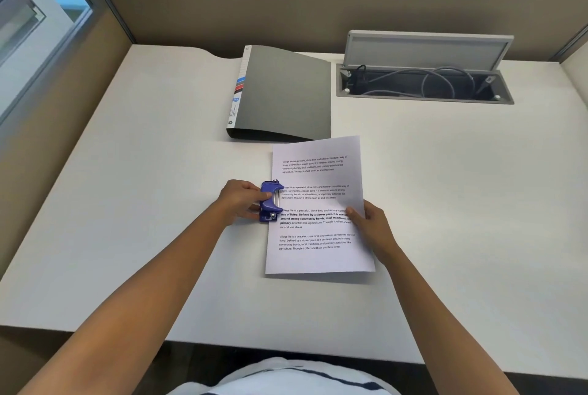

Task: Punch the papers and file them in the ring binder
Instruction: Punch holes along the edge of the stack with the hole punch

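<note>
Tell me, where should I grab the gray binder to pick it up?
Probably by its spine: the ring binder lies flat and closed on the desk, spine on the left, standing tallest there. Come from the left, where the desk is bare, thumb on the cover, fingers under the spine. The papers overlap its near edge.

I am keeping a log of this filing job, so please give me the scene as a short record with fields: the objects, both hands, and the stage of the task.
papers: white printed sheets flat on the desk, left edge in the punch
hole punch: blue, at the left edge of the papers
left hand: grips the hole punch
right hand: holds the right edge of the papers
ring binder: grey, closed, behind the papers
cable tray: lid open, cables inside
stage: punching; nothing filed yet
</note>
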Tool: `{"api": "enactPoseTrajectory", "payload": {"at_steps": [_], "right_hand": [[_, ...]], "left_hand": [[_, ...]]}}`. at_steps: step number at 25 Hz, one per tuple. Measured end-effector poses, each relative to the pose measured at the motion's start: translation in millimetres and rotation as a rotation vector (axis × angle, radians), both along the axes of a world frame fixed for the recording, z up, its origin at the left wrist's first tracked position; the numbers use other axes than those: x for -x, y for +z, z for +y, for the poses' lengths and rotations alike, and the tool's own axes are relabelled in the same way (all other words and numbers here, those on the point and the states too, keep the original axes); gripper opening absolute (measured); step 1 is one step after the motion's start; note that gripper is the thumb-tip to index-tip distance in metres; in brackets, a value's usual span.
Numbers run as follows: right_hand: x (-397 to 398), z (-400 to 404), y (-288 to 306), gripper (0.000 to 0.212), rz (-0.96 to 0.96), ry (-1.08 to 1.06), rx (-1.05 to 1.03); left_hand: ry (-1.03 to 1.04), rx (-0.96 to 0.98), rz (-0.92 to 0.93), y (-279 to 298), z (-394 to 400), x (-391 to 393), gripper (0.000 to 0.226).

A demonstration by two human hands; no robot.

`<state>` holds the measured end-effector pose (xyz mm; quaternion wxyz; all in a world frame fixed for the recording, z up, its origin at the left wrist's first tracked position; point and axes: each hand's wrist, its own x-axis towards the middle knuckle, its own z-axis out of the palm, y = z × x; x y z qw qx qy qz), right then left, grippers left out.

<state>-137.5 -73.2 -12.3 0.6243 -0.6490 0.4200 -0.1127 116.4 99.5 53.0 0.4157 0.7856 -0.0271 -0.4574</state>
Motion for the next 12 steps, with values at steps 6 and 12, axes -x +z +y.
{"api": "enactPoseTrajectory", "payload": {"at_steps": [6, 12], "right_hand": [[0.2, -1.2, 0.4, 0.012, -0.006, 0.006, -0.006], [-0.8, -1.3, 1.2, 0.011, 0.012, -0.005, 0.000]], "left_hand": [[0.004, 0.015, 0.018, 0.3, 3.2, 0.4, 0.022], [0.003, 0.031, 0.043, 2.5, 4.4, -0.4, 0.020]]}}
